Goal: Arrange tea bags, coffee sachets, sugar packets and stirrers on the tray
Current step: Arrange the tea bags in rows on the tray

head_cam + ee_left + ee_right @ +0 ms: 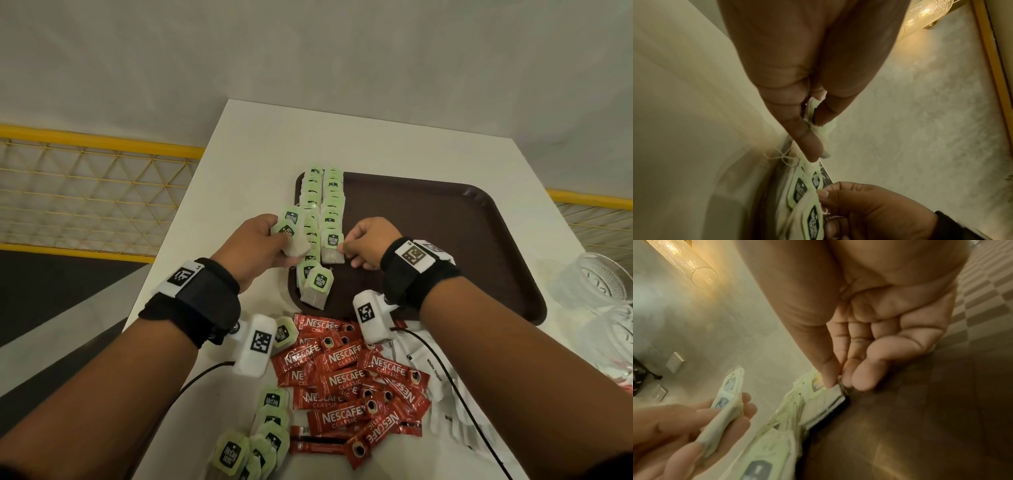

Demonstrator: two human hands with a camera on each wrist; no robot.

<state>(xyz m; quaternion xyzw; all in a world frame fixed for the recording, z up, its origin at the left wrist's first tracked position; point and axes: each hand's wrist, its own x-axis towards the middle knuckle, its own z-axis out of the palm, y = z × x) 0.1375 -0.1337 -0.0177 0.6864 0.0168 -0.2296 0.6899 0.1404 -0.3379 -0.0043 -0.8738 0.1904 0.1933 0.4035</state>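
Two overlapping rows of tea bags (pixel 323 202) run down the left edge of the brown tray (pixel 445 233); the rest of the tray is bare. Left hand (pixel 255 245), grip clamped on a small bunch of tea bags (pixel 289 233), hovers over the tray's left rim. Right hand (pixel 368 241) pinches the nearest bag of the right row (pixel 331 248) by its edge. More loose tea bags (pixel 253 442), coffee sachets (pixel 349 383) and sugar packets (pixel 438 380) lie on the bench (pixel 376 137), off the tray. No stirrers identifiable. Judged early: one item type partly placed.

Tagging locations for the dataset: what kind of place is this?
Probably a hotel room: a brown serving tray of tea bags, Nescafe sachets on a white table, and a glass wall light.
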